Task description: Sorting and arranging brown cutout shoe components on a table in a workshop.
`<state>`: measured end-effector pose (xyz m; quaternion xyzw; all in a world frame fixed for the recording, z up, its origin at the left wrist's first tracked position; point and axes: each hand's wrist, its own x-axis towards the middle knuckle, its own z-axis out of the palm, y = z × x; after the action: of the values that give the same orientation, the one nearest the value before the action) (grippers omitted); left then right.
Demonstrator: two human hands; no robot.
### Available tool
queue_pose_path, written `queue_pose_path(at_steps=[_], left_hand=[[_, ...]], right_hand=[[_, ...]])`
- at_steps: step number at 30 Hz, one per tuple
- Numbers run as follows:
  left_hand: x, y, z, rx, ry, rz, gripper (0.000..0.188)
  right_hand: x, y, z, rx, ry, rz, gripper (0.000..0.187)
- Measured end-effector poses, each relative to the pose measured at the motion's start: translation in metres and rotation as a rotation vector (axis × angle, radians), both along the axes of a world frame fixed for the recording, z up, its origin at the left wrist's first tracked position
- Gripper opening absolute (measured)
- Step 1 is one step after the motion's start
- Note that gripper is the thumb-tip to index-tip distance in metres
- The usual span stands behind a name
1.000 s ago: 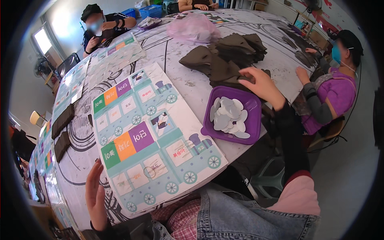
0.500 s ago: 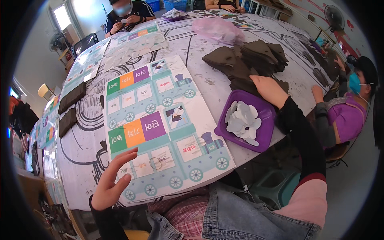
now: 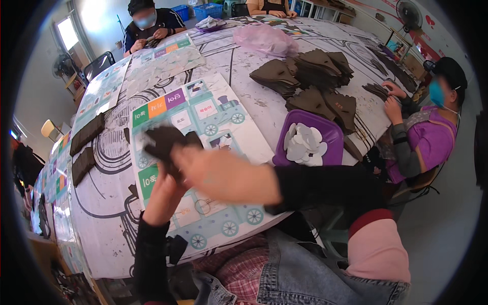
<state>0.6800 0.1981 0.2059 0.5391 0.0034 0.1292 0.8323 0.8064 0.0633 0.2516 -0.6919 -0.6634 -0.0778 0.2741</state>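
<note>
In front of me, over the printed train boards [image 3: 259,147], a dark brown cloth piece [image 3: 163,142] is up between my hands, blurred by motion. My right hand [image 3: 229,175] reaches across from the right, its fingers closed on the piece. From below, my left hand [image 3: 166,195] grips its lower edge, fingers partly hidden behind the right hand. Right of the boards sits a purple tray [image 3: 334,133] holding several white oval pieces [image 3: 304,145]. Behind it lie stacks of dark brown cloth pieces [image 3: 317,104].
More dark bundles [image 3: 87,133] lie at the left. A pink plastic bag [image 3: 265,39] rests farther back. One person in purple [image 3: 424,134] works at the right edge, another person [image 3: 152,28] at the far left. A further board bears white pieces [image 3: 162,71].
My right hand has come from the brown stacks leftward over the boards, bringing a brown cloth piece. My left hand, open before, has closed on it. The view has shifted slightly.
</note>
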Motion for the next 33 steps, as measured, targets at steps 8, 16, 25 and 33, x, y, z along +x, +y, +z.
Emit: queue_pose_path(at_steps=[8, 16, 25, 33], left_hand=[[0.007, 0.058, -0.040, -0.096, 0.080, 0.282, 0.033], [-0.018, 0.097, -0.050, -0.138, 0.136, 0.413, 0.035], [-0.029, 0.137, -0.066, -0.311, -0.066, 0.621, 0.026], [-0.029, 0.129, -0.064, -0.217, -0.020, 0.756, 0.027]], right_hand=[[0.057, 0.082, -0.021, 0.051, 0.277, -0.043, 0.039], [0.090, 0.175, -0.048, 0.033, 0.809, -0.014, 0.030], [0.170, 0.273, -0.095, 0.186, 0.544, -0.389, 0.041], [0.121, 0.263, -0.090, -0.203, 0.353, -0.326, 0.064]])
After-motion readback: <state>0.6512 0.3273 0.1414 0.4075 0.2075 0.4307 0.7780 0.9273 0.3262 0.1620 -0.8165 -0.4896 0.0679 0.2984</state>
